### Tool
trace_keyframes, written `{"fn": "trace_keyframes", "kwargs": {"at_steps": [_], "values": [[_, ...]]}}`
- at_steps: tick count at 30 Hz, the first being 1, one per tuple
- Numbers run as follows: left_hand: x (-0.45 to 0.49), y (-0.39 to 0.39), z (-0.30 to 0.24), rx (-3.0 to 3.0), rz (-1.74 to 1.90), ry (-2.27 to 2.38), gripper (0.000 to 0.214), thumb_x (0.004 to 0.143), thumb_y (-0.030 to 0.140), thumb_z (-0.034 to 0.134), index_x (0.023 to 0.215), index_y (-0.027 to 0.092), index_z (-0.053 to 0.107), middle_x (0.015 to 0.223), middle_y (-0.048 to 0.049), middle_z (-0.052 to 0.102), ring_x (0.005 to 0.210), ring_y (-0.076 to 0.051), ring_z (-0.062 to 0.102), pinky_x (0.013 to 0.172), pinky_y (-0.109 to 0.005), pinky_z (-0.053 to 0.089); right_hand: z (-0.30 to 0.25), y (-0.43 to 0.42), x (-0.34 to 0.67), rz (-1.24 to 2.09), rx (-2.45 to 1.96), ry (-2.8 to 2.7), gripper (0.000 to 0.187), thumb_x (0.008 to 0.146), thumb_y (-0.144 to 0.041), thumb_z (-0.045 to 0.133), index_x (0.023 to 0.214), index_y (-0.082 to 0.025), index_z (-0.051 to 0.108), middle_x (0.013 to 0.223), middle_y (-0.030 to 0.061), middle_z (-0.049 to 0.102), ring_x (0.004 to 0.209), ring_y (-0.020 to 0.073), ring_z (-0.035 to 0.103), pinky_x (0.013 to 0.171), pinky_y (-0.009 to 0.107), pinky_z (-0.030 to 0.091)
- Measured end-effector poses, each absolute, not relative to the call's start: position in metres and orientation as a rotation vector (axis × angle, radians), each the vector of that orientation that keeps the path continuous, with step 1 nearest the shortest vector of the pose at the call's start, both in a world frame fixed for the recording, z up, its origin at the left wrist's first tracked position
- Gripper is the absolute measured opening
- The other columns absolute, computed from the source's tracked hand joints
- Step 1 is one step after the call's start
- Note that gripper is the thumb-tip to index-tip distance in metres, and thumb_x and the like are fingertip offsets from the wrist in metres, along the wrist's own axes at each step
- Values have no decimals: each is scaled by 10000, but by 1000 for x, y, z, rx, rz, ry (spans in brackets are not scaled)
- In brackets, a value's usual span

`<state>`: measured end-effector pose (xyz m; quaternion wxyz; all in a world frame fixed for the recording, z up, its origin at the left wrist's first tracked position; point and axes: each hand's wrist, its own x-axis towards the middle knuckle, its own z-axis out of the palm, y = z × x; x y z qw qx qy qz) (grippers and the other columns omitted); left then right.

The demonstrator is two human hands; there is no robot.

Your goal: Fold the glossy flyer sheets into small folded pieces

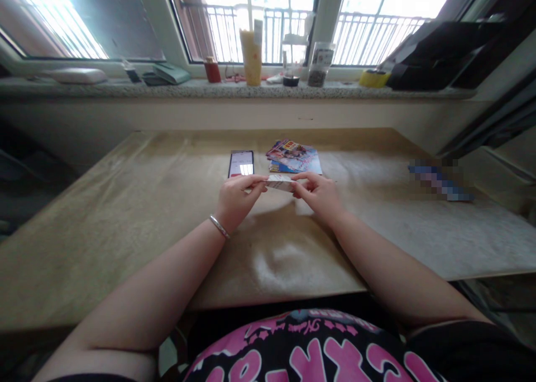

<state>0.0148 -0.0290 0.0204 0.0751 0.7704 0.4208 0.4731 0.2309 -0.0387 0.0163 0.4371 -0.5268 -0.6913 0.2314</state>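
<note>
Between my two hands is a small whitish folded paper (279,183) with faint print, box-like in shape, held just above the table. My left hand (242,195) pinches its left end between thumb and fingers; a silver bangle circles that wrist. At the right end, the thumb and fingers of my right hand (319,196) are closed on the same paper. A phone (242,163) with a lit screen lies just beyond my left hand. Behind the paper, a small pile of colourful printed sheets or booklets (295,156) rests on the table.
A tan cover spreads over the table (167,220). A blurred bluish object (439,182) lies at the right. Along the windowsill (176,90) stand a yellow cup (252,58), a red jar (212,70), a clear container (320,66), a yellow tape roll (373,79) and a black bag (435,58).
</note>
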Motion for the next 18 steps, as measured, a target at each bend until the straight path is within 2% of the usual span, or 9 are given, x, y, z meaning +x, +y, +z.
{"fn": "trace_keyframes", "kwargs": {"at_steps": [5, 9, 13, 18], "values": [[16, -29, 19, 2169, 1421, 1126, 225, 887, 301, 559, 1004, 172, 702, 963, -53, 726, 889, -155, 661, 805, -260, 493, 14, -35, 230, 831, -1154, -1562, 305, 814, -442, 584, 974, -191, 652, 774, 38, 717, 619, 143, 662, 592, 263, 508], [15, -31, 21, 2172, 1382, 1107, 255, 904, 337, 521, 915, 189, 728, 896, -42, 729, 838, -160, 647, 791, -283, 488, 12, -29, 230, 926, -1192, -1462, 309, 772, -440, 613, 928, -178, 661, 803, 41, 714, 587, 129, 650, 532, 242, 466], [17, -30, 20, 2090, 1357, 1183, 213, 852, 342, 589, 858, 175, 721, 842, -40, 721, 781, -156, 637, 750, -275, 489, 10, -25, 229, 1068, -1219, -1359, 267, 711, -383, 664, 877, -174, 653, 736, 23, 698, 575, 120, 648, 481, 209, 406], [19, -26, 16, 1921, 1297, 1169, 126, 803, 266, 599, 837, 160, 658, 765, -19, 679, 699, -123, 619, 651, -227, 471, 10, -24, 227, 1193, -1263, -1219, 261, 651, -334, 721, 785, -194, 547, 659, -16, 667, 564, 106, 632, 464, 178, 384]]}}
